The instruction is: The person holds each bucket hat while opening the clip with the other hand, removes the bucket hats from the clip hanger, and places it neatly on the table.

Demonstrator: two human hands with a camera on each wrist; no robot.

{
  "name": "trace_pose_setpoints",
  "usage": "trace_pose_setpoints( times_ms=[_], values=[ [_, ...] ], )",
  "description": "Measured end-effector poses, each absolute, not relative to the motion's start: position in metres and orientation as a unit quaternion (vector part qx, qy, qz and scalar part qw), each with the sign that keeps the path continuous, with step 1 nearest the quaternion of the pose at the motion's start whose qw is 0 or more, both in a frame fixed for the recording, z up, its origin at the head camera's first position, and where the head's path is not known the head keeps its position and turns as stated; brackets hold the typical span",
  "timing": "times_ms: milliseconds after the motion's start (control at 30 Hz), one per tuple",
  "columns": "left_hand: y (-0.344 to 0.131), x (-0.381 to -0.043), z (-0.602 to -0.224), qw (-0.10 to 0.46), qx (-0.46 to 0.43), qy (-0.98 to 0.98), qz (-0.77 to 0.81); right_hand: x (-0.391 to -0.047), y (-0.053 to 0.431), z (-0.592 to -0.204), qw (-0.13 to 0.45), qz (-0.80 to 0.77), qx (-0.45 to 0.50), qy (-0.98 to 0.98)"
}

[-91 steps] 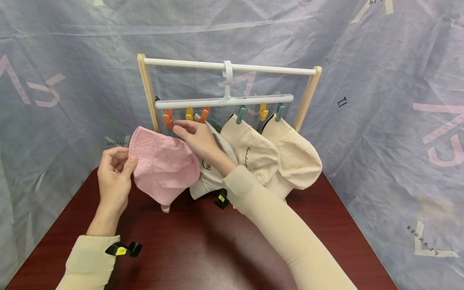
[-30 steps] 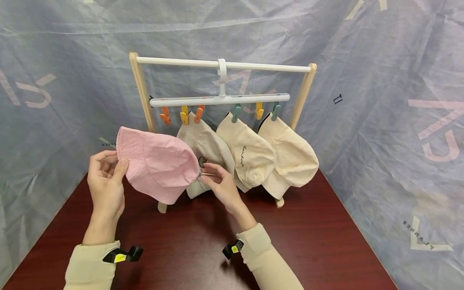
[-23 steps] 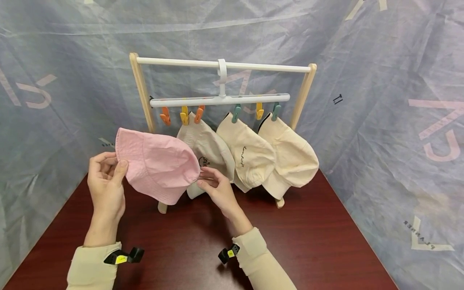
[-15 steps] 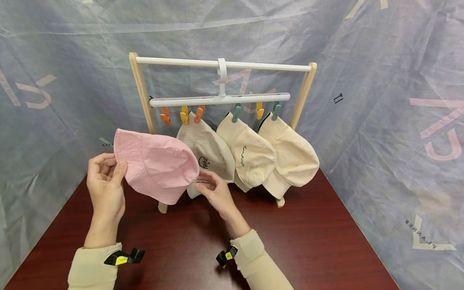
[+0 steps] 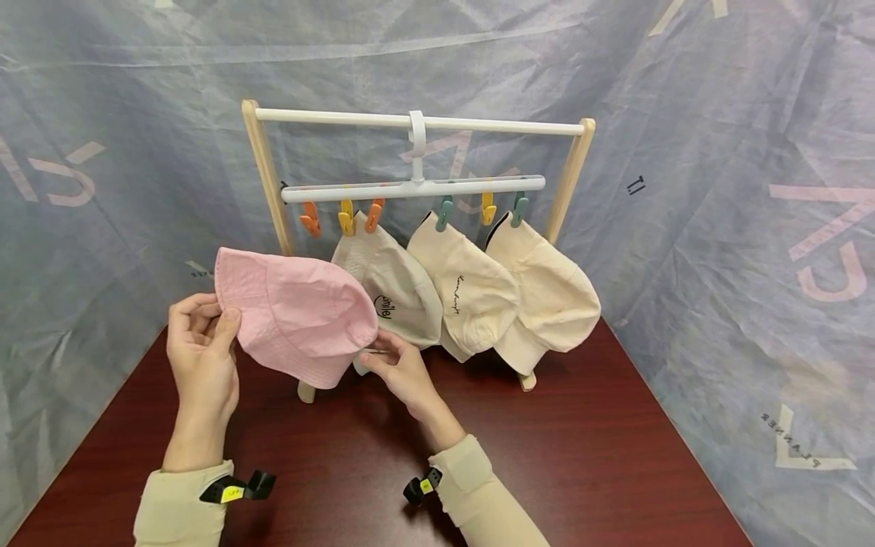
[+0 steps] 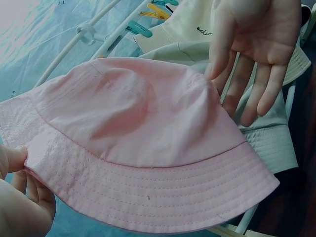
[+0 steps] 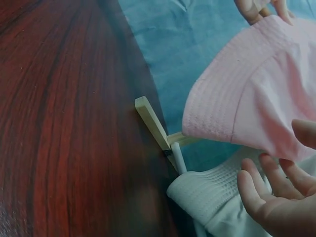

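Observation:
In the head view my left hand (image 5: 201, 342) pinches the brim of a pink bucket hat (image 5: 297, 315) between thumb and fingers. The hat hangs sideways in front of the rack's left end, apart from the clips. My right hand (image 5: 406, 376) is at the hat's crown, its fingers loosely extended. The left wrist view shows the right hand's fingers (image 6: 247, 81) spread beside the crown; whether they touch it is unclear. Behind them a pale grey bucket hat (image 5: 403, 292) with "smile" lettering hangs from an orange clip (image 5: 374, 215).
A wooden rack (image 5: 266, 171) carries a white hanger (image 5: 478, 186). Two cream hats, one lettered (image 5: 472, 296) and one plain (image 5: 547, 292), hang from green clips. The left orange clip (image 5: 311, 219) and two yellow clips hang near them. The table (image 5: 567, 456) is dark red.
My right hand has left the left orange clip and come down to the pink hat's crown, sliding slightly lower lately. The pink hat, in my left hand, has moved left and a little down.

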State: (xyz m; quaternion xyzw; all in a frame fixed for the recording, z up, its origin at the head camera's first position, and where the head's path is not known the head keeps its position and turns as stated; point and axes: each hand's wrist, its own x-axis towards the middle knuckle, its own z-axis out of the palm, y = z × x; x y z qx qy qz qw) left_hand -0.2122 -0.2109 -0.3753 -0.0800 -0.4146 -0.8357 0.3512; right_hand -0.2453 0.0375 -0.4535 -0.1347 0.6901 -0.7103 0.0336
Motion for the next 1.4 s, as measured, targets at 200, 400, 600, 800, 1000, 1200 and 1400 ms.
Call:
trace_pose_setpoints(
  times_ms=[200, 400, 600, 800, 1000, 1200, 1400],
  values=[
    [-0.211, -0.215, -0.376, 0.349, -0.089, -0.4, -0.843, -0.246, 0.035, -0.456, 0.032, -0.711, -0.125, 0.691],
    [-0.213, -0.214, -0.376, 0.347, -0.092, -0.386, -0.85, -0.245, 0.033, -0.456, 0.022, -0.715, -0.13, 0.686],
    [-0.215, -0.214, -0.377, 0.339, -0.091, -0.377, -0.857, -0.245, 0.031, -0.458, -0.002, -0.712, -0.144, 0.687],
    [-0.216, -0.215, -0.377, 0.332, -0.085, -0.385, -0.857, -0.244, 0.032, -0.457, -0.014, -0.697, -0.128, 0.706],
    [-0.22, -0.214, -0.376, 0.323, -0.08, -0.391, -0.858, -0.246, 0.031, -0.456, -0.019, -0.703, -0.124, 0.7],
    [-0.222, -0.214, -0.376, 0.309, -0.071, -0.404, -0.858, -0.248, 0.031, -0.456, -0.031, -0.723, -0.112, 0.681],
    [-0.225, -0.213, -0.377, 0.295, -0.051, -0.423, -0.855, -0.246, 0.031, -0.454, -0.025, -0.745, -0.1, 0.659]
  ],
)
